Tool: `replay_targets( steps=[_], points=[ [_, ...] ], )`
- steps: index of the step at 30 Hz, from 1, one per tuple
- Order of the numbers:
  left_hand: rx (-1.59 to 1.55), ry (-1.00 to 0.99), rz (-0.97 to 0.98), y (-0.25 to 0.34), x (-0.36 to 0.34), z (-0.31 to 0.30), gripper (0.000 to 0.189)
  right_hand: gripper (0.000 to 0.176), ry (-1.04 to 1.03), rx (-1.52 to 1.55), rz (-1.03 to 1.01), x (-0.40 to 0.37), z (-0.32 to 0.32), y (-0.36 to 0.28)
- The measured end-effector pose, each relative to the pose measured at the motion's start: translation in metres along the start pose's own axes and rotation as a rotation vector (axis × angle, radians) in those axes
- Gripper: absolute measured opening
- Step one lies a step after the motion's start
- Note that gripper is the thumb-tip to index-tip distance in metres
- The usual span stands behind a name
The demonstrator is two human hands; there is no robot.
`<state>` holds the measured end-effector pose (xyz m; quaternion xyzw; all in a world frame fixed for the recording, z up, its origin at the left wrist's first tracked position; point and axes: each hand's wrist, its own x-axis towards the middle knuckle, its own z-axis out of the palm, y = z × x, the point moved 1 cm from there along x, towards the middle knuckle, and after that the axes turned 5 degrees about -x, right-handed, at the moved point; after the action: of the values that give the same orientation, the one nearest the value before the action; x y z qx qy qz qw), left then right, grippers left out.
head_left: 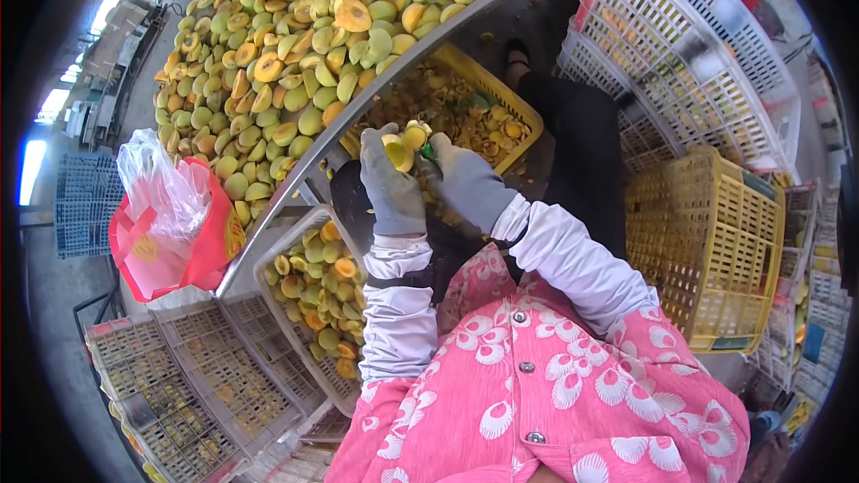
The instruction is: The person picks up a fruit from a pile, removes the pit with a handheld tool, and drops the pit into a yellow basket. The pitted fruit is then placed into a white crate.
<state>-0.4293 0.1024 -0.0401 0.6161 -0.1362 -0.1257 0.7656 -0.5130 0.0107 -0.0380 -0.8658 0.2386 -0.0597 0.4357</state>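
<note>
My left hand, in a grey glove, is closed around a cut green-yellow stone fruit with pale yellow flesh facing up. Close beside it, my right hand, also gloved, grips a small tool with a green handle. The tool's tip meets the fruit and its shape cannot be made out. Both hands are above my lap, near the table edge. Below and beyond them sits a yellow crate holding pits and scraps.
Halved fruit is heaped on a metal-edged table. A red plastic bag hangs at its left corner. A crate of fruit halves stands by my left arm. White crates and a yellow crate are stacked at right.
</note>
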Motion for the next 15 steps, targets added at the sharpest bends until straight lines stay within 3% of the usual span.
replay_targets(
  steps=[4,5,7,8,9,10,11,12,13,14,15],
  points=[
    [-0.208,0.198,-0.168,0.008,-0.007,0.01,0.03,0.026,0.03,-0.21,0.005,0.004,0.012,0.007],
    [-0.056,0.256,-0.051,0.01,-0.013,0.01,0.026,0.026,0.031,-0.204,-0.011,0.018,0.029,0.031],
    [0.216,0.349,0.253,0.024,-0.027,0.0,0.019,0.028,-0.042,0.154,0.303,0.047,0.069,0.097],
    [0.62,0.433,0.445,0.03,-0.03,-0.024,0.019,0.028,-0.054,0.155,0.284,0.045,0.06,0.095],
    [0.45,0.497,0.272,0.043,-0.031,-0.049,0.019,0.03,-0.032,-0.028,0.288,0.037,0.042,0.086],
    [0.689,0.588,0.219,0.052,-0.034,-0.085,0.018,0.032,-0.006,-0.206,0.298,0.032,0.029,0.078],
    [1.039,0.559,0.286,0.06,-0.034,-0.129,0.016,0.032,-0.009,-0.194,0.294,0.033,0.022,0.073],
    [1.243,0.544,0.435,0.057,-0.033,-0.178,0.014,0.034,-0.16,0.184,0.399,0.033,0.02,0.071],
    [1.324,0.756,0.182,0.077,-0.033,-0.171,0.013,0.037,-0.312,0.558,0.496,0.032,0.019,0.068],
    [1.328,0.757,0.179,0.085,-0.026,-0.167,0.013,0.037,-0.316,0.559,0.497,0.032,0.016,0.058],
    [1.211,0.614,0.349,0.089,-0.013,-0.162,0.014,0.039,-0.331,0.712,0.511,0.031,0.014,0.047]
  ],
)
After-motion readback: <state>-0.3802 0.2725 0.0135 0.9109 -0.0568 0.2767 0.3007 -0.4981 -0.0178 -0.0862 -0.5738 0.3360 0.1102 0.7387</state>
